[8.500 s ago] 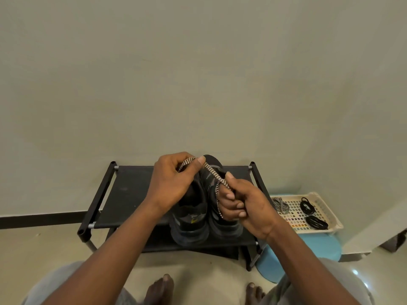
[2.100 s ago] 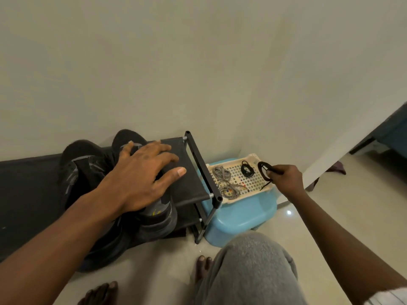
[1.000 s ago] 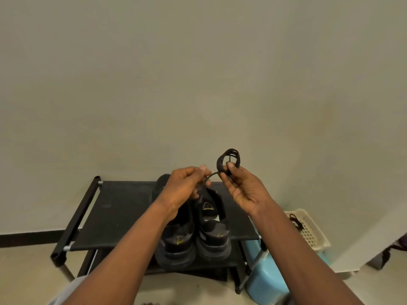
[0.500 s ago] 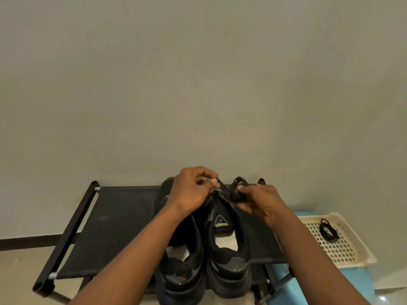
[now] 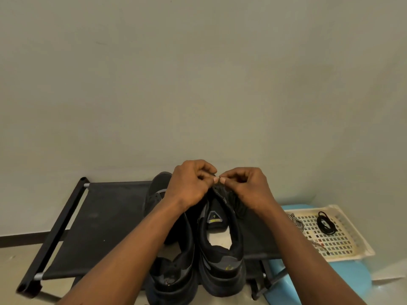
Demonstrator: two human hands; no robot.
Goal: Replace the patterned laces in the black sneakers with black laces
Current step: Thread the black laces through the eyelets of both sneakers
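Note:
Two black sneakers stand side by side on a black rack [image 5: 105, 219], heels toward me. Neither the left sneaker [image 5: 174, 271] nor the right sneaker [image 5: 222, 245] shows a lace across its open tongue. My left hand [image 5: 189, 186] and my right hand [image 5: 246, 188] meet fingertip to fingertip over the toe end of the right sneaker, both pinching a black lace [image 5: 239, 205] whose bundle hangs under my right palm. A second coiled black lace [image 5: 326, 223] and the patterned laces [image 5: 296, 222] lie in a cream tray [image 5: 352, 247].
The cream tray rests on a blue stool [image 5: 343, 280] to the right of the rack. A plain wall stands close behind the rack. Pale floor shows in front, below the rack's front bar.
The patterned lace has come out of the right sneaker and lies in the tray. My right hand fetched a coiled black lace from the tray, and both hands have lowered it onto the right sneaker's toe end.

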